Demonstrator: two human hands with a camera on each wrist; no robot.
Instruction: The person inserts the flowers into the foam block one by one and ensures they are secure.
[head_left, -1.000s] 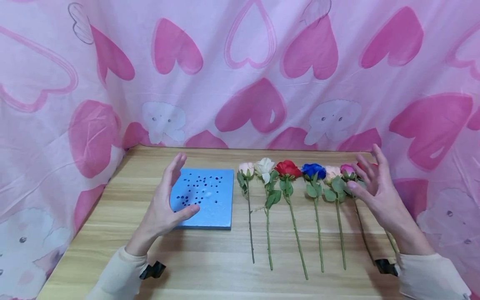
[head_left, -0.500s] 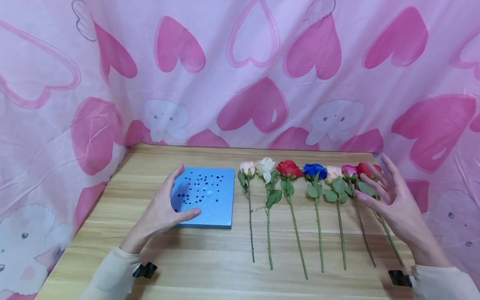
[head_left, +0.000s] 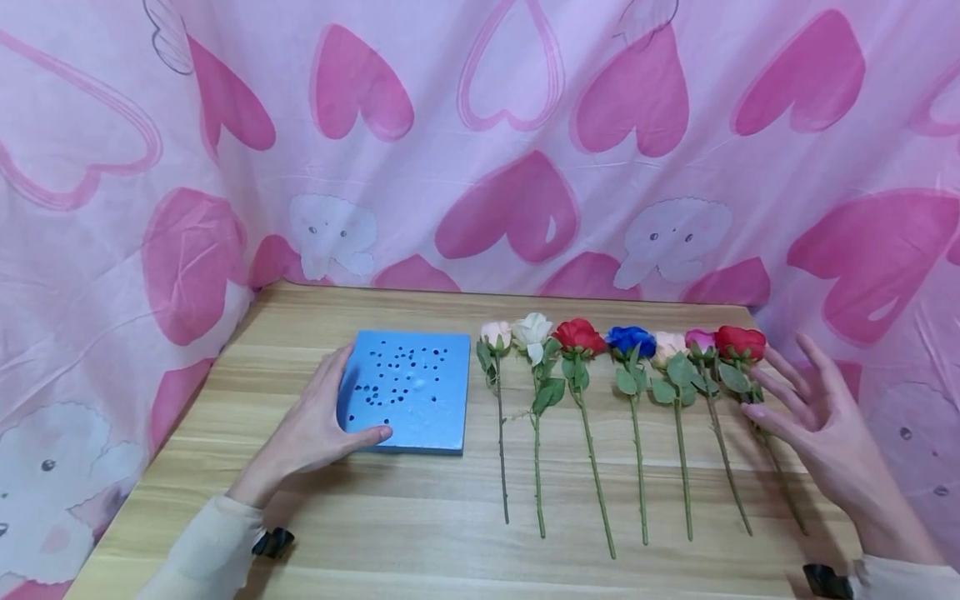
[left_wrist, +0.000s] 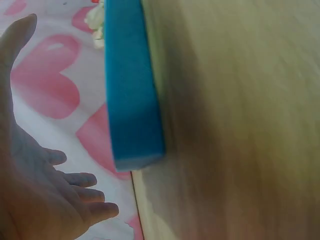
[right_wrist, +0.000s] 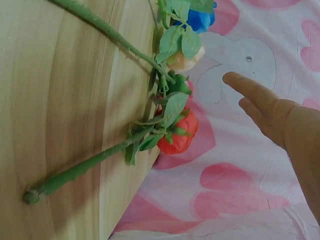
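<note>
A blue foam block [head_left: 431, 421] lies flat on the table, its top pierced by several small dark holes. My left hand [head_left: 311, 433] is at its left side, fingers spread along that edge and thumb overlapping the near corner. In the left wrist view the left hand [left_wrist: 42, 190] stands apart from the block's side [left_wrist: 131, 95]. On the right, my right hand [head_left: 828, 433] hovers with spread fingers beside the rightmost red rose [head_left: 741, 342]. The right wrist view shows this rose [right_wrist: 181, 134] with its green leaves and thick stem, and nothing is in the right hand [right_wrist: 275, 117].
Left of that rose lie more artificial roses in a row: magenta [head_left: 700, 342], peach [head_left: 670, 347], blue [head_left: 632, 342], red [head_left: 580, 337], white [head_left: 532, 333] and pale pink [head_left: 495, 336]. Their stems point toward me. A pink heart-print curtain [head_left: 502, 208] surrounds the wooden table [head_left: 420, 533].
My right hand has moved right and toward me, uncovering the rightmost red rose. My left hand has lowered slightly and shifted left beside the foam block.
</note>
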